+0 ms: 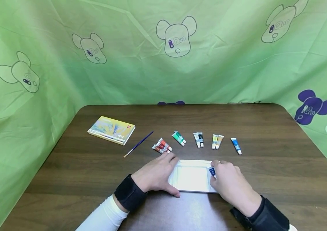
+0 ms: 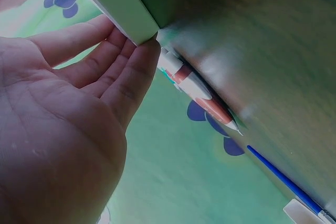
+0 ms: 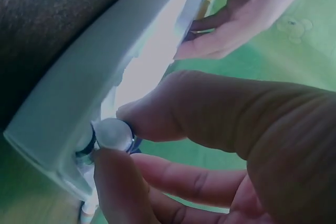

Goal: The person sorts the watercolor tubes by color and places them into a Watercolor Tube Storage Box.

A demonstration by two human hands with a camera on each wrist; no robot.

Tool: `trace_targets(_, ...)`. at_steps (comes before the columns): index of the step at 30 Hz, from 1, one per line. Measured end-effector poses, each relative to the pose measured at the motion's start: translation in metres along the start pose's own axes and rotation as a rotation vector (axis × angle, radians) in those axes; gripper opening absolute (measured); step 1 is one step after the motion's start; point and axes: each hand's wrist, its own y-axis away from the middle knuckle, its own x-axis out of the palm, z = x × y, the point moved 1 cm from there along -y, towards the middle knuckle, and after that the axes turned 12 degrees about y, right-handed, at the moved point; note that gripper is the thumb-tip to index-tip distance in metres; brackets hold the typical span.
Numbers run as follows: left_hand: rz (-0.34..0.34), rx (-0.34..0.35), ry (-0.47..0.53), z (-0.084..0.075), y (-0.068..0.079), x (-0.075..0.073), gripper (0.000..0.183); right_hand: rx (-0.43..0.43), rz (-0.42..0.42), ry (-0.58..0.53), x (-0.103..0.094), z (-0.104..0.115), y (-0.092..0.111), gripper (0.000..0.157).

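A white plastic tray (image 1: 195, 191) lies on the table between both hands. The left hand (image 1: 159, 173) grips its left end, thumb at the near edge and fingers at the far edge. In the left wrist view these fingertips bear against the tray's side wall (image 2: 118, 6). The right hand (image 1: 231, 183) is at the tray's right end and pinches a dark blue paint tube (image 1: 212, 171). Its white cap (image 3: 114, 134) shows between thumb and index finger in the right wrist view. Another capped tube (image 3: 85, 140) sits beside it inside the tray, partly hidden.
Behind the tray lie red paint tubes (image 1: 162, 146), green tubes (image 1: 179, 138), a white and black pair (image 1: 198, 140), a yellow and peach pair (image 1: 217, 141) and a blue tube (image 1: 236, 146). A paintbrush (image 1: 138, 144) and a yellow box (image 1: 112, 129) are at left.
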Motion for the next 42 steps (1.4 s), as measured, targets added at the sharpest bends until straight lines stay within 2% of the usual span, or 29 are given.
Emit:
trace_targets(8, -0.029, 0.036, -0.037, 0.000, 0.000, 0.001, 0.108, -0.019, -0.006, 0.053, 0.003, 0.006, 0.002, 0.025)
trace_targets(12, -0.032, 0.038, -0.033, 0.001, 0.000, 0.002, 0.108, -0.005, 0.060, 0.072, 0.002, 0.008, 0.001, 0.026)
trace_targets(20, -0.030, 0.033, -0.020, 0.000, -0.001, 0.000, 0.107, -0.008, 0.133, 0.086, -0.001, 0.007, -0.001, 0.021)
trace_targets(31, -0.012, 0.026, -0.018, 0.000, -0.001, 0.000, 0.108, -0.129, 0.193, 0.008, -0.005, -0.004, -0.002, 0.009)
trace_targets(36, -0.018, 0.029, -0.016, 0.000, -0.001, -0.001, 0.109, -0.115, 0.206, -0.027, -0.006, -0.004, -0.004, 0.011)
trace_targets(42, -0.013, 0.028, -0.009, -0.001, 0.000, -0.001, 0.108, -0.089, 0.266, 0.022, -0.008, 0.000, -0.006, 0.012)
